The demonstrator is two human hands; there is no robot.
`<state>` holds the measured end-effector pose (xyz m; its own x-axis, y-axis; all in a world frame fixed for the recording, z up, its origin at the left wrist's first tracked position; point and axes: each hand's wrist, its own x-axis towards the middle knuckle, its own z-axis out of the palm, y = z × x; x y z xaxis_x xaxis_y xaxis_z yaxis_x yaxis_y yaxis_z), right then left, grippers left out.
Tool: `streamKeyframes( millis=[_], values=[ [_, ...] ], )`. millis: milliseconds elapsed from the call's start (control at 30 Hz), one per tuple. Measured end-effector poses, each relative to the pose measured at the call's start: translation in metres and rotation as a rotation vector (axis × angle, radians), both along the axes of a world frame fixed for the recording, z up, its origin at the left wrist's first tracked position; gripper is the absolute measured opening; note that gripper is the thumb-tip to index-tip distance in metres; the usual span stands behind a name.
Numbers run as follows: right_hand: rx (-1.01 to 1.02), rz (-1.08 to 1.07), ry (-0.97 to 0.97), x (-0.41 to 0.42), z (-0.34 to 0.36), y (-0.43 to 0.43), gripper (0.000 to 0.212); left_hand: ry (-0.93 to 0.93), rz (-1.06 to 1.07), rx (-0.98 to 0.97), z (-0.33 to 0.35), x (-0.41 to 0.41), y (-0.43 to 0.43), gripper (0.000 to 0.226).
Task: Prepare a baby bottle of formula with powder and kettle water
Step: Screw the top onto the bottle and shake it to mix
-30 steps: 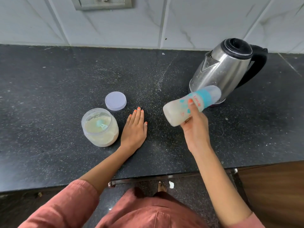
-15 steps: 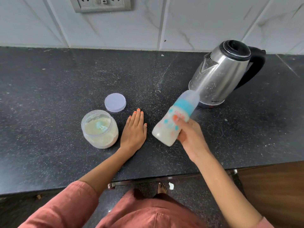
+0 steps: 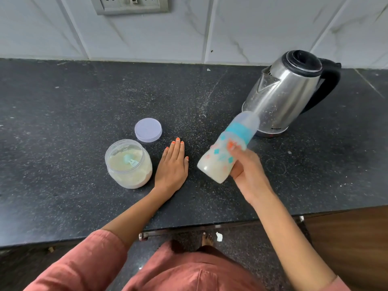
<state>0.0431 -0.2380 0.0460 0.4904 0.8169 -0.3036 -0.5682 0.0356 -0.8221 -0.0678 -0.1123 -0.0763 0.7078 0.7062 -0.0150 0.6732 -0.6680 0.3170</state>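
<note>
My right hand (image 3: 246, 171) grips a baby bottle (image 3: 222, 154) with a teal collar and clear cap, tilted with its top toward the kettle; milky liquid fills its lower part and it is motion-blurred, held above the counter. My left hand (image 3: 173, 164) lies flat on the black counter, fingers straight. Left of it stands an open clear jar of formula powder (image 3: 128, 163) with a small blue scoop inside. The jar's pale lid (image 3: 148, 130) lies just behind it. A steel kettle (image 3: 285, 93) with a black handle stands at the back right.
The black speckled counter (image 3: 63, 127) runs to a white tiled wall with a socket plate (image 3: 130, 4). The counter's front edge is near my body; a wooden cabinet front (image 3: 346, 238) shows below right.
The bottle has swung from nearly level near the kettle down and leftward, now steeper and blurred, as my right hand moves it. My left hand has stayed flat on the counter.
</note>
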Motion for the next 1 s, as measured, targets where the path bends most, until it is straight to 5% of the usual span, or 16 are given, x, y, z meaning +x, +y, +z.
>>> streamKeyframes(
  millis=[133,367,567,700,767,900,1000],
  values=[
    [0.133,-0.291,0.187,0.015,0.006,0.008,0.041,-0.03,0.002,0.03,-0.001,0.0,-0.001,0.051],
    [-0.061,0.081,-0.094,0.003,-0.003,-0.004,0.076,0.003,0.001,0.011,0.0,0.001,0.0,0.058],
    [0.107,-0.278,0.143,0.012,0.004,0.008,0.021,-0.025,0.006,0.022,-0.001,0.001,0.0,0.051],
    [-0.062,0.041,0.013,-0.006,-0.005,-0.002,0.055,-0.011,-0.003,0.003,-0.001,0.001,0.0,0.063],
    [-0.029,0.016,0.002,-0.001,-0.003,-0.002,0.068,-0.015,0.003,-0.001,0.0,0.001,0.0,0.053],
    [0.138,-0.328,0.18,0.014,0.009,0.006,0.027,-0.028,0.006,0.015,0.0,0.0,-0.001,0.052],
    [0.055,-0.224,0.071,0.005,0.002,0.003,0.04,-0.022,0.007,0.018,0.0,0.0,0.0,0.052]
  ],
)
